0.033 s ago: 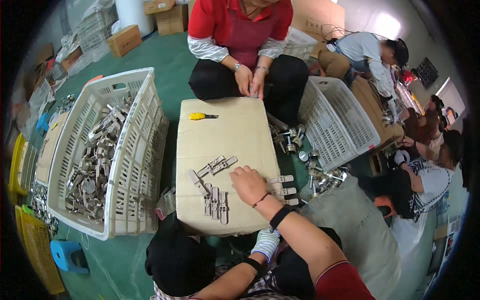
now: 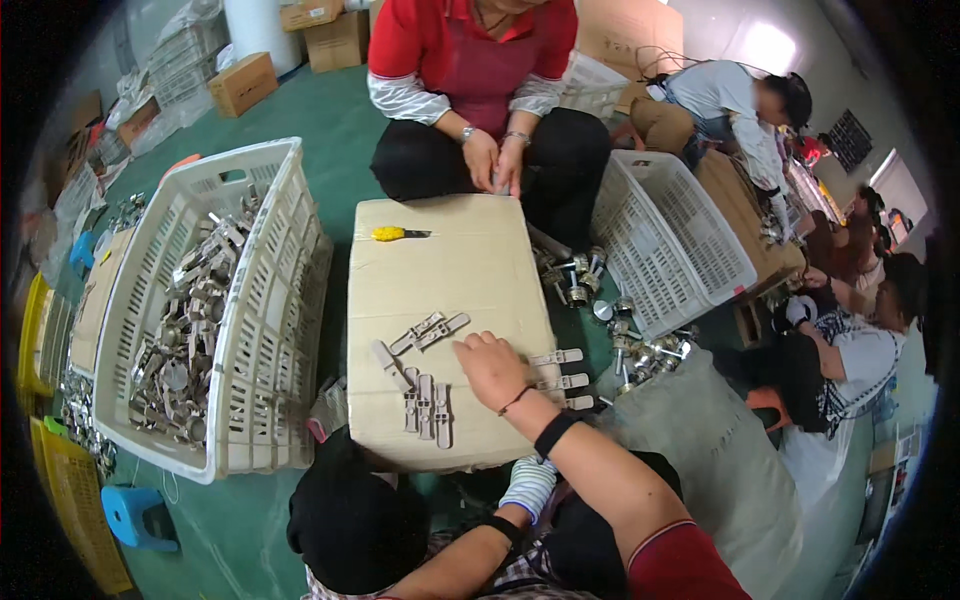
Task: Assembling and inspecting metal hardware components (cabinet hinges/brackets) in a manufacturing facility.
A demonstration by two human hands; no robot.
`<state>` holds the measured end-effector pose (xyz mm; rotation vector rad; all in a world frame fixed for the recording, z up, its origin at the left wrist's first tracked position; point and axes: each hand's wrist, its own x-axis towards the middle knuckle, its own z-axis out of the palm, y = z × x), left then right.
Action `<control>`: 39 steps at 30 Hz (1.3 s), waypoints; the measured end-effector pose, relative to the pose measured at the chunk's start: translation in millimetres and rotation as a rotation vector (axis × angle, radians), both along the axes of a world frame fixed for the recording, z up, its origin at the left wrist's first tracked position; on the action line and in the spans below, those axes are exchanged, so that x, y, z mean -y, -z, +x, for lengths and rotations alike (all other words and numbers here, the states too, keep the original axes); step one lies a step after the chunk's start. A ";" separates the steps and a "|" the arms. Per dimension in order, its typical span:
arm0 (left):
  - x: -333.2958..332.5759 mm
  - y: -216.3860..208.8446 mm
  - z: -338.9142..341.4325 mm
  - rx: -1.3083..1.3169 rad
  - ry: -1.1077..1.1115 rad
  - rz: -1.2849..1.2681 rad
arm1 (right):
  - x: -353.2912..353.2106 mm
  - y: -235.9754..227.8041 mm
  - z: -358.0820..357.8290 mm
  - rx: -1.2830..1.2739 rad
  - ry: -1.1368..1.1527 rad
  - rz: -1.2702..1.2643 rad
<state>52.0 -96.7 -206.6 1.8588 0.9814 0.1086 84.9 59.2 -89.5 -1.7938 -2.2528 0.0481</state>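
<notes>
My right hand (image 2: 490, 370), bare and palm down, is on the cardboard-topped surface (image 2: 430, 285) with its fingers curled under; whatever is beneath them is hidden. Left of it lie slim grey metal lever-like parts: a pair at an angle (image 2: 430, 333), one slanted piece (image 2: 391, 366) and a row of upright ones (image 2: 427, 407). Several similar parts (image 2: 560, 381) stick out over the right edge, beside my right wrist. My left hand (image 2: 528, 488), in a striped knit glove, is low at the near edge under my right forearm, its fingers mostly out of sight.
A yellow-handled tool (image 2: 390, 233) lies toward the far side. Facing me, a person in red sits with hands together (image 2: 497, 163). A white crate (image 2: 268, 330) full of metal parts stands left, another crate (image 2: 680, 250) right, near loose metal fittings (image 2: 650, 360) and a grey sack (image 2: 710, 450).
The whole view has shifted slightly, so things sit a little further left. My hands and the metal parts keep their places relative to the cardboard.
</notes>
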 end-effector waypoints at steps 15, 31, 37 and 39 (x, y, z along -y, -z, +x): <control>-1.5 -50.1 -0.3 0.458 -0.528 -0.549 | -3.8 -22.2 145.0 -1.379 0.489 -0.322; 2.8 -35.9 1.2 0.429 -0.554 -0.518 | 10.3 24.0 176.2 -1.149 0.660 -0.380; 1.8 -43.8 1.2 0.476 -0.570 -0.538 | 7.5 36.7 180.8 -1.102 0.614 -0.369; 1.2 -44.8 0.6 0.465 -0.559 -0.529 | 6.5 36.4 180.1 -1.115 0.612 -0.368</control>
